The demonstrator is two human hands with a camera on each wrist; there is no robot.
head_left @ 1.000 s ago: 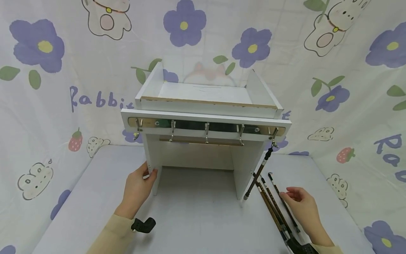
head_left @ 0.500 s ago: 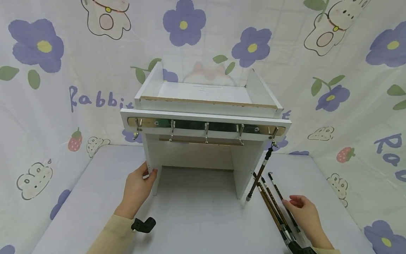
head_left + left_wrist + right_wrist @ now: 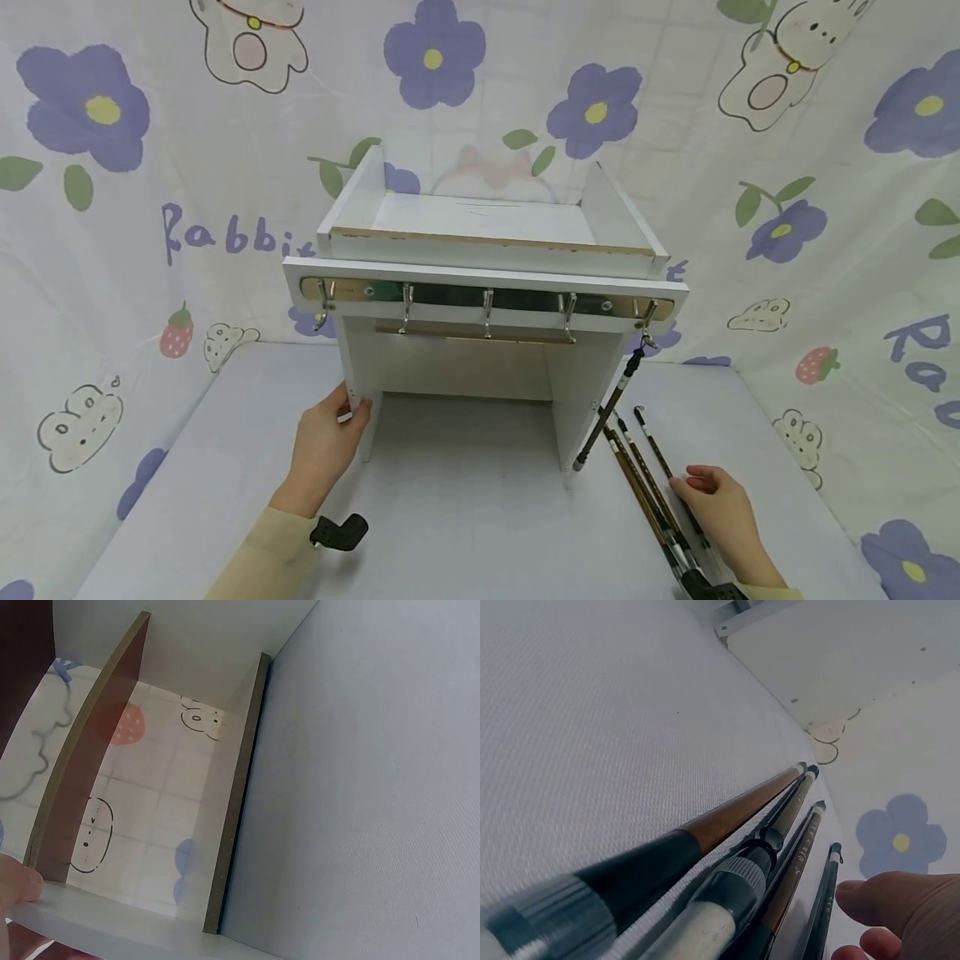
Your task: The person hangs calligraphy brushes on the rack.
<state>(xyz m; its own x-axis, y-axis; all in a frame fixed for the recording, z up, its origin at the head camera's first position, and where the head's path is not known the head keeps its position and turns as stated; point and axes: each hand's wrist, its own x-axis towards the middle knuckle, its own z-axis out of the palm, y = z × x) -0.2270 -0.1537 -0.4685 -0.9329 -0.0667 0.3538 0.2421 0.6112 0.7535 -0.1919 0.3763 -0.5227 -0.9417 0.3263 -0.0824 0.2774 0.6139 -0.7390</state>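
Observation:
A white shelf rack (image 3: 480, 271) stands mid-table, with a row of metal hooks (image 3: 487, 310) along its front board. A calligraphy brush (image 3: 609, 408) hangs by its loop from the rightmost hook. My left hand (image 3: 324, 446) grips the rack's left side panel (image 3: 358, 354), thumb on the near edge in the left wrist view. My right hand (image 3: 720, 508), fingers loosely bent, is at the rightmost dark brush (image 3: 660, 454) lying on the table. In the right wrist view the thumb (image 3: 877, 896) is beside that brush; whether it touches cannot be told.
Several more brushes (image 3: 772, 900) lie side by side to the right of the rack, pointing away from me. A printed cloth (image 3: 480, 100) with flowers and rabbits hangs behind the white table (image 3: 480, 517). Dark cameras sit on both wrists.
My right hand has shifted a little towards me along the rightmost brush. The hanging brush swings slightly. My left hand stays on the side panel.

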